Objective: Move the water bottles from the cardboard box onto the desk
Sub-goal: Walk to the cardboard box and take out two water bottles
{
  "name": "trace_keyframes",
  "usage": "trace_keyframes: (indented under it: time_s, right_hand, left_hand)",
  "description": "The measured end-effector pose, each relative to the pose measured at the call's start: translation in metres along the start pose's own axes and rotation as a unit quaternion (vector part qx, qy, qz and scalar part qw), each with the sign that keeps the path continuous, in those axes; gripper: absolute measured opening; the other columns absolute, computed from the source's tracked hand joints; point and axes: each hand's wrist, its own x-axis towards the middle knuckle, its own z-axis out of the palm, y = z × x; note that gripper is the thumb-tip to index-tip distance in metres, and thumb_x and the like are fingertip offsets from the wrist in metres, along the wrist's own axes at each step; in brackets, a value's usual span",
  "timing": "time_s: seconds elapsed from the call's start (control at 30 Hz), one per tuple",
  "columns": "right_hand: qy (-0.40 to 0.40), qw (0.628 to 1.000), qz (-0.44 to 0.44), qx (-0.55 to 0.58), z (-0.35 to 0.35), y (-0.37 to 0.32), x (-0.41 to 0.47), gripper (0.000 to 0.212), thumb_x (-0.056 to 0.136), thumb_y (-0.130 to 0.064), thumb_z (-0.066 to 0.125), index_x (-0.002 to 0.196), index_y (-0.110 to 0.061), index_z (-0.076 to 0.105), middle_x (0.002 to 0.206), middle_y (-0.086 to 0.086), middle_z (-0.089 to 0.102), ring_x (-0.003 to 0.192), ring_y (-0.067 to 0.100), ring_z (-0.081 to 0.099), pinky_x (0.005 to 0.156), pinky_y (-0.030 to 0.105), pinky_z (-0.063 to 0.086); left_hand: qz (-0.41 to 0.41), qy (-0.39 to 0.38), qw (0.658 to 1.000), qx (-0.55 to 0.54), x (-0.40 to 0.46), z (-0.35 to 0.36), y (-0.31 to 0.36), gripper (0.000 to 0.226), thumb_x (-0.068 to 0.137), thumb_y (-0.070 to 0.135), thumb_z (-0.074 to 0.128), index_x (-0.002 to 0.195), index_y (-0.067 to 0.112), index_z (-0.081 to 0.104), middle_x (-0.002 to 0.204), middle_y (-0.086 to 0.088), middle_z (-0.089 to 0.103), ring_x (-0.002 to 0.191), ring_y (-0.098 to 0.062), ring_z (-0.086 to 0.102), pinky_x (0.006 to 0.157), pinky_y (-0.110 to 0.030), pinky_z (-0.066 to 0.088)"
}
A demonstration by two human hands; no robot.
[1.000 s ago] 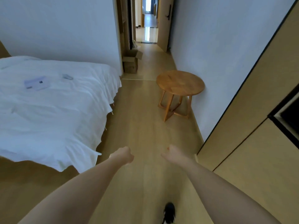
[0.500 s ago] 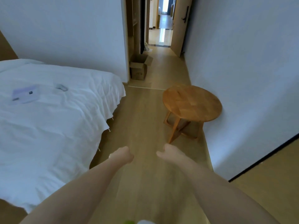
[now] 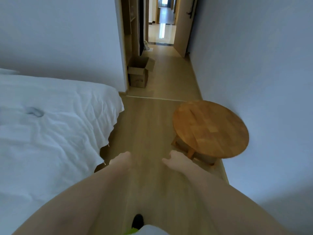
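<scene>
Inside of the cardboard box hidden by its flaps and walls, bed cut off by left edge, small grey object on it blurred, left hand perhaps curled, shoe partly hidden.
</scene>
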Motion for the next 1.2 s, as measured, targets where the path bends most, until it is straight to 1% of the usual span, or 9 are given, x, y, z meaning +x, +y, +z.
trace_keyframes:
  time_s: [0.1, 0.17, 0.23, 0.57, 0.67, 0.83, 0.97, 1.07, 1.2]
  right_hand:
    - [0.013, 1.000, 0.008, 0.019, -0.034, -0.024, 0.053, 0.061, 0.093, -0.055, 0.045, 0.133, -0.010, 0.046, 0.128, 0.006, 0.055, 0.111, 0.023, 0.056, 0.092, 0.036, 0.049]
    - [0.020, 0.999, 0.003, 0.028, -0.054, -0.039, 0.085, 0.060, 0.093, -0.054, 0.045, 0.133, -0.009, 0.046, 0.125, 0.006, 0.056, 0.110, 0.023, 0.056, 0.087, 0.033, 0.048]
    - [0.022, 0.999, 0.003, 0.026, -0.073, -0.052, 0.114, 0.060, 0.094, -0.053, 0.045, 0.133, -0.008, 0.047, 0.123, 0.006, 0.057, 0.108, 0.022, 0.056, 0.082, 0.031, 0.046]
    - [0.005, 0.999, 0.012, 0.032, -0.159, -0.089, 0.307, 0.058, 0.095, -0.054, 0.041, 0.133, -0.010, 0.046, 0.129, 0.006, 0.054, 0.112, 0.022, 0.055, 0.095, 0.037, 0.048]
    - [-0.006, 0.999, 0.013, 0.033, -0.196, -0.098, 0.368, 0.062, 0.095, -0.055, 0.043, 0.137, -0.010, 0.044, 0.133, 0.007, 0.052, 0.118, 0.024, 0.053, 0.098, 0.038, 0.046]
    - [0.010, 0.999, 0.008, 0.030, -0.274, -0.115, 0.458, 0.059, 0.095, -0.054, 0.043, 0.133, -0.009, 0.045, 0.125, 0.006, 0.055, 0.110, 0.022, 0.055, 0.093, 0.037, 0.048]
    - [0.037, 0.999, 0.009, 0.033, -0.331, -0.130, 0.518, 0.060, 0.094, -0.054, 0.043, 0.132, -0.007, 0.043, 0.126, 0.009, 0.055, 0.110, 0.025, 0.056, 0.094, 0.042, 0.048]
    - [0.049, 0.997, 0.016, 0.049, -0.363, -0.137, 0.565, 0.061, 0.094, -0.053, 0.043, 0.133, -0.006, 0.043, 0.128, 0.010, 0.054, 0.112, 0.026, 0.055, 0.095, 0.041, 0.048]
    - [0.050, 0.997, 0.027, 0.056, -0.393, -0.147, 0.634, 0.066, 0.094, -0.053, 0.043, 0.138, -0.004, 0.039, 0.134, 0.012, 0.050, 0.118, 0.028, 0.053, 0.098, 0.042, 0.046]
  left_hand:
    - [-0.001, 0.005, 1.000, 0.029, 0.064, -0.052, -0.006, 0.020, 0.097, 0.025, 0.044, 0.101, 0.014, 0.060, 0.101, -0.007, 0.062, 0.103, -0.024, 0.062, 0.087, -0.034, 0.049]
    - [0.026, 0.003, 0.999, 0.039, 0.104, -0.081, -0.010, 0.019, 0.097, 0.025, 0.041, 0.085, 0.018, 0.053, 0.087, -0.001, 0.057, 0.091, -0.020, 0.060, 0.080, -0.029, 0.048]
    - [0.034, 0.004, 0.999, 0.041, 0.137, -0.105, -0.008, 0.020, 0.097, 0.026, 0.041, 0.080, 0.019, 0.049, 0.080, 0.003, 0.052, 0.081, -0.015, 0.057, 0.078, -0.028, 0.048]
    - [0.053, -0.008, 0.999, 0.008, 0.318, -0.192, 0.035, 0.020, 0.096, 0.034, 0.043, 0.096, 0.019, 0.057, 0.081, 0.005, 0.056, 0.077, -0.012, 0.059, 0.073, -0.027, 0.050]
    - [0.057, -0.016, 0.998, 0.019, 0.374, -0.229, 0.051, 0.023, 0.097, 0.035, 0.041, 0.093, 0.018, 0.056, 0.081, 0.005, 0.054, 0.080, -0.013, 0.059, 0.077, -0.028, 0.051]
    - [0.049, 0.019, 0.998, -0.015, 0.455, -0.305, 0.082, 0.036, 0.097, 0.042, 0.039, 0.110, 0.015, 0.059, 0.097, 0.000, 0.063, 0.091, -0.016, 0.063, 0.089, -0.036, 0.053]
    - [0.053, 0.041, 0.998, 0.007, 0.515, -0.365, 0.103, 0.042, 0.098, 0.044, 0.038, 0.120, 0.013, 0.057, 0.109, -0.005, 0.063, 0.099, -0.018, 0.061, 0.086, -0.030, 0.049]
    - [0.053, 0.037, 0.998, 0.006, 0.564, -0.404, 0.118, 0.045, 0.099, 0.044, 0.038, 0.129, 0.014, 0.053, 0.119, -0.006, 0.060, 0.105, -0.020, 0.059, 0.087, -0.031, 0.048]
    - [0.055, 0.018, 0.998, 0.030, 0.634, -0.442, 0.140, 0.050, 0.097, 0.049, 0.038, 0.129, 0.013, 0.050, 0.119, -0.006, 0.059, 0.105, -0.022, 0.059, 0.093, -0.038, 0.050]
